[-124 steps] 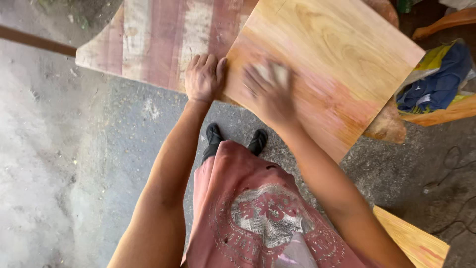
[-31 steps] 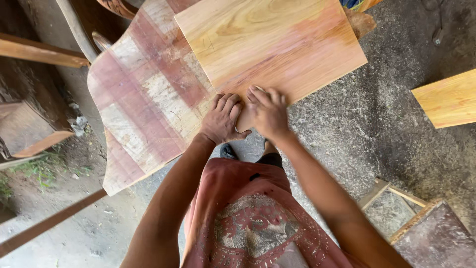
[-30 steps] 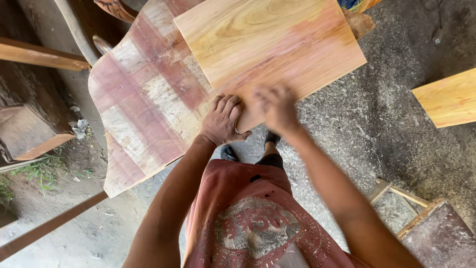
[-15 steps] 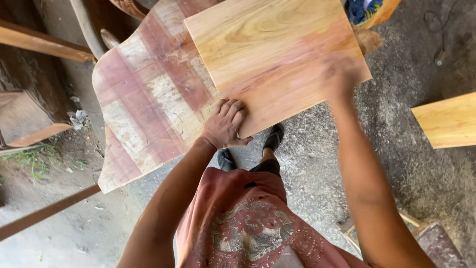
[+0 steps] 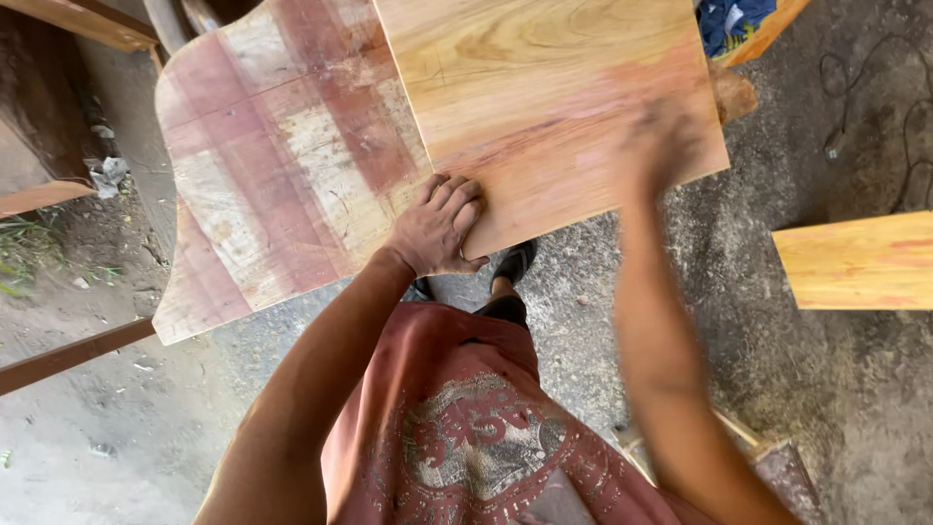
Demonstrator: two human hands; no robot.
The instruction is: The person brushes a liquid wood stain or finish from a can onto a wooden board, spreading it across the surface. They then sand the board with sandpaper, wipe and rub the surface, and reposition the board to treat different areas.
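Far left: dark timber beam (image 5: 68, 355) angled across the dusty concrete floor (image 5: 117, 437); scrap of crumpled pale paper (image 5: 105, 175) near the wall, grass just below it.

Left of centre: worn table (image 5: 282, 185), top striped in faded red and bare whitish patches, near edge curved.

Centre: pale sanded wooden panel (image 5: 544, 107) lying on the table, yellow grain with a pinkish band toward the near edge, right part overhanging the floor. Left hand (image 5: 437, 228) resting at the panel's near left corner, fingers pressed together and curled over the edge, palm partly on the table. Dark shoe (image 5: 513, 261) visible directly below that corner. Dusty red shirt with faded print (image 5: 466, 437) below.

Right of centre: right hand (image 5: 661, 146) on the panel near its right corner, heavily motion-blurred; cannot tell whether spread or closed, nor whether anything is held.

Upper right: blue cloth (image 5: 734, 17) on an orange-edged surface behind the panel.

Far right: second pale board (image 5: 855, 261) well apart from the panel; dark cable (image 5: 875, 107) looping on the floor above it.
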